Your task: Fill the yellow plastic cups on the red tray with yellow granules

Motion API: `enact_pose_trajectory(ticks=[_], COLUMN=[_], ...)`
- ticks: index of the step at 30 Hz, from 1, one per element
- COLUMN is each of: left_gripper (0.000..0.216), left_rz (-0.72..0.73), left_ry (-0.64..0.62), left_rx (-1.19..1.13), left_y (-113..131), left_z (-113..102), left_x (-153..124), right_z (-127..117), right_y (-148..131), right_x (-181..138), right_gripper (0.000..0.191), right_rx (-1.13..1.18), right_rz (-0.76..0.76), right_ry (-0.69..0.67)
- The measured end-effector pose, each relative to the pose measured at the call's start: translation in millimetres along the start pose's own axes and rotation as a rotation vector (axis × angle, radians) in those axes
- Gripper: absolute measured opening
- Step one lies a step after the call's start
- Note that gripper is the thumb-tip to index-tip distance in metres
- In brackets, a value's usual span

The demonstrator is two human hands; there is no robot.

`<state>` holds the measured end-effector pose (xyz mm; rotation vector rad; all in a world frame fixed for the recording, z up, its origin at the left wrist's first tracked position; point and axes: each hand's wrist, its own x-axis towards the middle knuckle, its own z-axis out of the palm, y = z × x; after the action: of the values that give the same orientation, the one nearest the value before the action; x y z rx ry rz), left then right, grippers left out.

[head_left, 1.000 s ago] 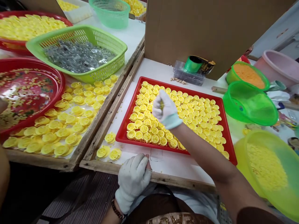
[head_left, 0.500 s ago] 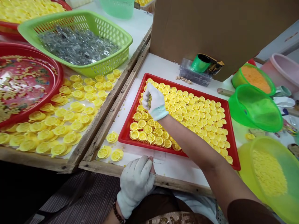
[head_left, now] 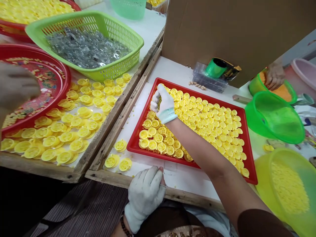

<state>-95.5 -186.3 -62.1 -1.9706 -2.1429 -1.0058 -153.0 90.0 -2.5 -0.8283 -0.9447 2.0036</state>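
Note:
My right hand [head_left: 163, 103], in a white glove with a pale green cuff, is over the far left part of a red tray [head_left: 250, 154]. Its fingers are curled round small yellow pieces, which show in the gap by the thumb. Rows of small yellow toy cups on saucers [head_left: 202, 115] fill the tray, many with yellow bits inside. My left hand [head_left: 146, 186], gloved with bare skin at the thumb tip, rests closed on the wooden table edge [head_left: 187, 197]; whatever it holds is hidden. Just beyond it are three loose cups on saucers [head_left: 125, 164].
At left, another person's blurred hand [head_left: 18, 85] passes over a red basin [head_left: 66, 79]. Behind stands a green basket [head_left: 120, 70] of clear plastic parts. At right, another hand [head_left: 274, 77] reaches into a bowl of orange bits, near a green bowl [head_left: 276, 118] and a yellow bowl [head_left: 265, 174].
Two other people's hands have come into view, one over the red basin and one at the orange bowl. My right hand has shifted only slightly over the tray; my left hand stays put.

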Motion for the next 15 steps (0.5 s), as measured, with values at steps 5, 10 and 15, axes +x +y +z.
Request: enact_pose_trajectory(ticks=[5, 10, 15], left_gripper=[0.012, 0.011, 0.011], left_rz=[0.000, 0.005, 0.000], left_ry=[0.000, 0.002, 0.007], left_rx=[0.012, 0.027, 0.028], left_y=[1, 2, 2], left_z=[-1, -2, -2], left_x=[3, 4, 3], right_z=[-10, -16, -11], right_y=[1, 7, -7], right_x=[-24, -28, -39], right_gripper=[0.058, 0.058, 0.061], right_rx=[-0.089, -0.101, -0.039], right_rz=[-0.017, -0.070, 0.046], right_ry=[-0.048, -0.054, -0.054])
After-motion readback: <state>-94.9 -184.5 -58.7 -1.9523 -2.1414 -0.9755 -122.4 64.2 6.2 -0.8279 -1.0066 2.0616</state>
